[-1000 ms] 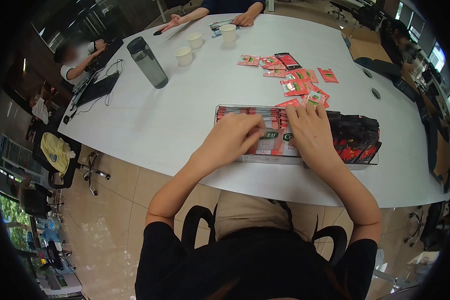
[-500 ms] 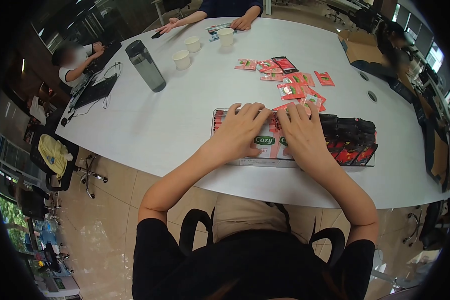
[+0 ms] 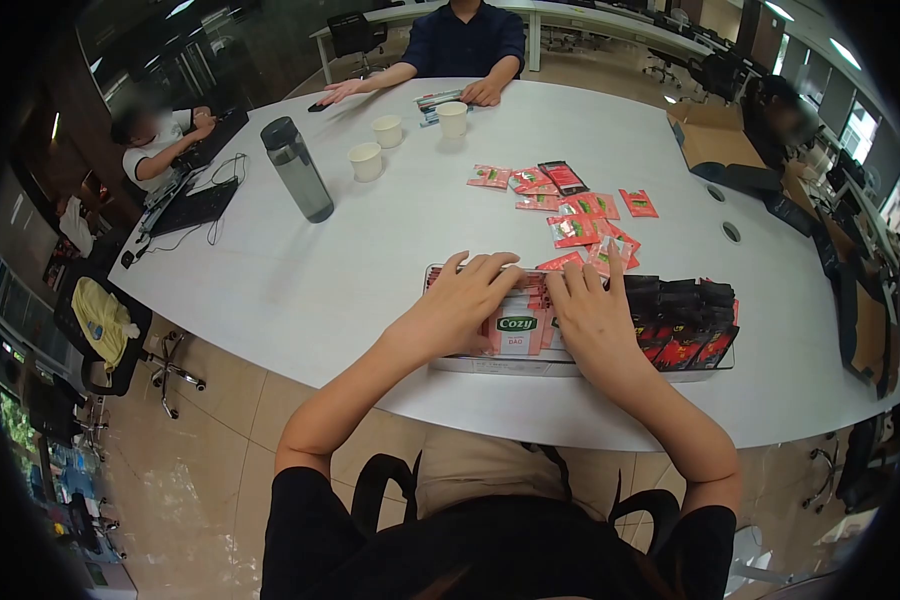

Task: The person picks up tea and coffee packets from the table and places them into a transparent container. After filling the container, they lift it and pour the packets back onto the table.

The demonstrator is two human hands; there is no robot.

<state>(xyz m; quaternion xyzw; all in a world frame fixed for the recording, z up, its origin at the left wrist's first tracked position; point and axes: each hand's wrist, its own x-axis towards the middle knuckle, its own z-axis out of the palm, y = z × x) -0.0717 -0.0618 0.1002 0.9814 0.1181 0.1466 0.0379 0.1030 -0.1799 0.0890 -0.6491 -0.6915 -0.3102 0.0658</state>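
Both of your hands are lying palm-down on the row of pink sachets (image 3: 517, 325). Your left hand (image 3: 460, 300) and right hand (image 3: 590, 315) are sitting side by side, close together. The fingers are spreading over the packet tops, and neither hand is closing round any single one. The sachets are standing on edge, packed tight in the clear tray (image 3: 500, 366) at the near edge of the white table (image 3: 370, 260). A block of black sachets (image 3: 685, 315) is filling the tray's right end, just beside your right hand. Loose sachets (image 3: 580, 215) are lying scattered beyond the tray.

By the look of them, these packets are going to feel light, thin and soft. Their glossy film is likely slippery, so a flat press is probably going to slide rather than grip. I'm reckoning the surest hold is a pinch on one packet's top edge, thumb on one face and forefinger on the other. For a bundle, I'm thinking a squeeze from both ends of the row.
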